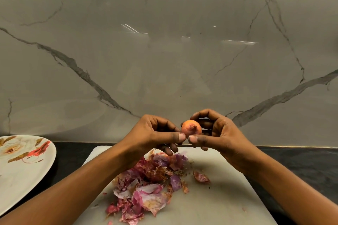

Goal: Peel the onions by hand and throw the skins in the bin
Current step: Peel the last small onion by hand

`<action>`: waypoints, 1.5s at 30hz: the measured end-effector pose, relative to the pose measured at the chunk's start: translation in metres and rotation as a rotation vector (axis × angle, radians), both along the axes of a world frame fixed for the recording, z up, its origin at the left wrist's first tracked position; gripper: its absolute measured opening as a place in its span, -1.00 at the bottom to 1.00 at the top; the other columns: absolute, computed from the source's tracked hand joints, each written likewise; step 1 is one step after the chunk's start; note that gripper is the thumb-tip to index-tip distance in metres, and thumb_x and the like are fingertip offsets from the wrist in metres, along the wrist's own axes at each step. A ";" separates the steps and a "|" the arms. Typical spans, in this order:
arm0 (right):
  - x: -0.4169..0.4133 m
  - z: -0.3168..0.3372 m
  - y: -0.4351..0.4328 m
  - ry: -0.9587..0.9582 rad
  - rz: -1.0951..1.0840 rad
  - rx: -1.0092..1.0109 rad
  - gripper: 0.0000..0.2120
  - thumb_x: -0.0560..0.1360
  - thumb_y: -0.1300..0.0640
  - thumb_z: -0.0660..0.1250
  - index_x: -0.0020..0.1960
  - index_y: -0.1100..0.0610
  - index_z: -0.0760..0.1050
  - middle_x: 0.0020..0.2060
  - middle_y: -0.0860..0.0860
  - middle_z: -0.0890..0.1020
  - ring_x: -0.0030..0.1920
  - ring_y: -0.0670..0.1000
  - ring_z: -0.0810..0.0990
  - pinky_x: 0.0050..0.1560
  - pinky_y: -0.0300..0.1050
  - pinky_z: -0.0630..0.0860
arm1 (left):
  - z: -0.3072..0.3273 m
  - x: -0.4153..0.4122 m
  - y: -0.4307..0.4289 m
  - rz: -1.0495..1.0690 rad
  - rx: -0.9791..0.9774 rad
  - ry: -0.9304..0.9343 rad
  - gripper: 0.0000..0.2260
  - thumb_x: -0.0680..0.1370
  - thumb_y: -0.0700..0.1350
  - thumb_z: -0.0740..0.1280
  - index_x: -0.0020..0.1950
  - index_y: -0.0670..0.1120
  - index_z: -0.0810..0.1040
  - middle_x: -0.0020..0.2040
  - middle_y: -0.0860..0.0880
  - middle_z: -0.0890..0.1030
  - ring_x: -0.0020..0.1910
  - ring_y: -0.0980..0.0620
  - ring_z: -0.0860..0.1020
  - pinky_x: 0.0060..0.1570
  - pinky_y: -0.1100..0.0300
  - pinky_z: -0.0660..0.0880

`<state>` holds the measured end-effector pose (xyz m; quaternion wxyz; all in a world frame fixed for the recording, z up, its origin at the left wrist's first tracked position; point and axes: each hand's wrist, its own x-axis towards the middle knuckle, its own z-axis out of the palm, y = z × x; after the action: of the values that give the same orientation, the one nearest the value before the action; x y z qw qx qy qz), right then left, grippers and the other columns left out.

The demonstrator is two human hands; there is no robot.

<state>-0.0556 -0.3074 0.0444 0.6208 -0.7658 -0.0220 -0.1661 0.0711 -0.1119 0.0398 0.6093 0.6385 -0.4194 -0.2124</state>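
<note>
A flowered plate [22, 170] sits at the left edge of your dark counter [69, 153]. Beside it, a white cutting board [219, 197] lies against the veined marble wall [164, 51]. Purple-pink skins [146, 184] are heaped from the board's middle toward its left edge. The onion [191, 128] is small, round and orange-pink. You hold it above the board's far edge: your left hand [157, 133] pinches its lower left, and your right hand [217, 131] curls round its right side.

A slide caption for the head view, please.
The left hand and right hand hold an onion above skins on a board.
</note>
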 end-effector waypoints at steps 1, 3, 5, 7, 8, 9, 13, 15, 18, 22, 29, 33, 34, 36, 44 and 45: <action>0.000 -0.001 0.000 -0.005 0.006 -0.006 -0.49 0.36 0.20 0.60 0.27 0.04 0.57 0.10 0.08 0.73 -0.06 0.06 0.69 -0.18 -0.17 0.55 | 0.000 0.000 0.000 -0.008 0.002 0.030 -0.74 0.48 -0.09 0.54 0.02 -0.28 0.73 -0.08 -0.34 0.71 -0.18 -0.20 0.67 -0.17 0.07 0.65; 0.000 -0.002 0.000 -0.017 0.021 -0.007 -0.47 0.39 0.24 0.60 0.31 -0.03 0.62 0.13 0.07 0.72 -0.02 0.03 0.69 -0.16 -0.19 0.56 | 0.000 -0.003 -0.001 -0.012 0.010 0.071 -0.66 0.52 0.01 0.49 0.05 -0.28 0.73 -0.05 -0.34 0.71 -0.17 -0.21 0.68 -0.15 0.08 0.67; 0.000 -0.003 0.002 -0.026 0.043 0.008 -0.46 0.40 0.28 0.58 0.34 -0.02 0.65 0.13 0.08 0.74 0.01 0.03 0.73 -0.09 -0.21 0.60 | -0.001 -0.004 -0.003 0.008 0.017 0.066 -0.65 0.52 0.04 0.49 0.04 -0.26 0.74 -0.06 -0.31 0.72 -0.16 -0.20 0.70 -0.11 0.07 0.69; 0.001 -0.004 0.001 -0.033 0.066 0.028 -0.48 0.41 0.29 0.55 0.35 0.04 0.64 0.14 0.11 0.74 0.05 0.10 0.75 -0.03 -0.13 0.65 | -0.001 -0.004 -0.003 0.030 0.011 0.055 -0.68 0.49 0.02 0.52 0.02 -0.24 0.75 -0.07 -0.29 0.73 -0.13 -0.20 0.71 -0.09 0.08 0.69; 0.001 -0.004 0.000 -0.036 0.076 0.039 -0.49 0.42 0.29 0.54 0.35 0.07 0.63 0.15 0.14 0.73 0.07 0.16 0.75 0.01 -0.05 0.68 | -0.001 -0.004 -0.003 0.039 -0.001 0.060 -0.69 0.47 0.01 0.54 0.01 -0.24 0.75 -0.08 -0.30 0.73 -0.13 -0.20 0.71 -0.10 0.10 0.69; 0.001 -0.004 -0.001 -0.041 0.086 0.053 -0.50 0.42 0.30 0.53 0.34 0.09 0.63 0.17 0.16 0.72 0.09 0.23 0.75 0.05 0.03 0.70 | 0.000 -0.003 -0.002 0.047 -0.016 0.074 -0.68 0.44 0.00 0.56 0.00 -0.24 0.75 -0.09 -0.30 0.73 -0.14 -0.19 0.70 -0.12 0.12 0.68; 0.000 -0.003 -0.002 -0.061 0.112 0.098 -0.55 0.40 0.34 0.53 0.28 0.12 0.65 0.18 0.19 0.71 0.08 0.34 0.74 0.05 0.09 0.72 | 0.003 -0.005 0.000 0.019 -0.062 0.143 -0.75 0.42 -0.06 0.56 -0.08 -0.25 0.75 -0.17 -0.27 0.70 -0.24 -0.10 0.67 -0.23 0.20 0.62; -0.001 -0.003 -0.002 -0.064 0.126 0.120 -0.56 0.40 0.34 0.53 0.26 0.13 0.65 0.19 0.19 0.70 0.08 0.36 0.73 0.03 0.06 0.72 | 0.003 -0.007 -0.001 0.004 -0.080 0.151 -0.80 0.42 -0.10 0.54 -0.12 -0.23 0.75 -0.21 -0.24 0.69 -0.28 -0.07 0.65 -0.26 0.21 0.60; -0.001 -0.003 -0.002 -0.056 0.141 0.150 -0.53 0.39 0.35 0.54 0.27 0.18 0.59 0.19 0.18 0.70 0.09 0.38 0.72 0.02 0.03 0.72 | 0.004 -0.008 0.001 -0.001 -0.110 0.157 -0.83 0.42 -0.11 0.53 -0.15 -0.22 0.75 -0.22 -0.24 0.68 -0.31 -0.06 0.63 -0.30 0.21 0.58; -0.002 -0.002 -0.002 -0.057 0.182 0.217 -0.45 0.34 0.28 0.57 0.30 0.23 0.52 0.20 0.20 0.69 0.13 0.38 0.71 0.02 0.00 0.71 | 0.004 -0.008 0.002 -0.013 -0.170 0.198 -0.85 0.42 -0.15 0.51 -0.17 -0.25 0.73 -0.23 -0.23 0.66 -0.32 -0.07 0.62 -0.34 0.21 0.57; -0.001 0.000 -0.002 -0.071 0.112 0.170 -0.58 0.44 0.22 0.51 0.28 0.14 0.55 0.13 0.19 0.72 0.09 0.19 0.73 0.00 -0.07 0.68 | 0.004 -0.004 0.002 0.016 -0.198 0.220 -0.82 0.48 -0.14 0.49 -0.05 -0.26 0.74 -0.18 -0.24 0.67 -0.27 -0.08 0.64 -0.26 0.19 0.61; 0.000 0.001 -0.003 -0.085 0.069 0.173 -0.63 0.40 0.24 0.55 0.16 -0.02 0.64 0.12 0.12 0.70 0.05 0.08 0.69 -0.09 -0.10 0.64 | 0.004 -0.002 0.002 0.069 -0.136 0.159 -0.77 0.39 -0.16 0.58 -0.07 -0.30 0.72 -0.24 -0.21 0.65 -0.31 -0.08 0.58 -0.27 0.15 0.59; 0.000 0.001 -0.003 -0.086 0.067 0.176 -0.59 0.42 0.25 0.58 0.20 -0.04 0.64 0.13 0.11 0.70 0.05 0.08 0.69 -0.08 -0.11 0.64 | 0.004 -0.001 0.002 0.071 -0.118 0.145 -0.80 0.37 -0.16 0.59 -0.10 -0.26 0.74 -0.24 -0.21 0.65 -0.31 -0.08 0.57 -0.28 0.16 0.59; -0.001 0.002 -0.001 -0.078 0.055 0.150 -0.51 0.42 0.24 0.60 0.29 -0.09 0.64 0.16 0.07 0.70 0.04 0.07 0.69 -0.06 -0.11 0.63 | 0.005 -0.002 0.002 0.047 -0.093 0.139 -0.83 0.39 -0.13 0.59 -0.13 -0.21 0.75 -0.22 -0.20 0.66 -0.30 -0.06 0.58 -0.30 0.18 0.58; 0.001 -0.004 0.002 -0.045 0.058 0.067 -0.51 0.40 0.30 0.55 0.31 0.11 0.64 0.14 0.16 0.74 0.14 0.20 0.74 0.11 -0.05 0.68 | 0.001 -0.005 -0.002 0.012 -0.015 0.163 -0.57 0.43 0.04 0.56 0.03 -0.33 0.71 -0.09 -0.29 0.70 -0.20 -0.13 0.67 -0.19 0.16 0.66; 0.001 -0.004 0.002 -0.044 0.061 0.065 -0.52 0.40 0.29 0.55 0.31 0.11 0.64 0.13 0.16 0.74 0.13 0.21 0.74 0.11 -0.02 0.68 | 0.000 -0.005 -0.002 0.019 -0.018 0.168 -0.57 0.43 0.03 0.56 0.03 -0.33 0.71 -0.10 -0.29 0.70 -0.20 -0.13 0.68 -0.19 0.17 0.66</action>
<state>-0.0550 -0.3050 0.0408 0.6496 -0.7403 -0.0537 -0.1646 0.0660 -0.1141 0.0402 0.6500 0.6169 -0.3625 -0.2559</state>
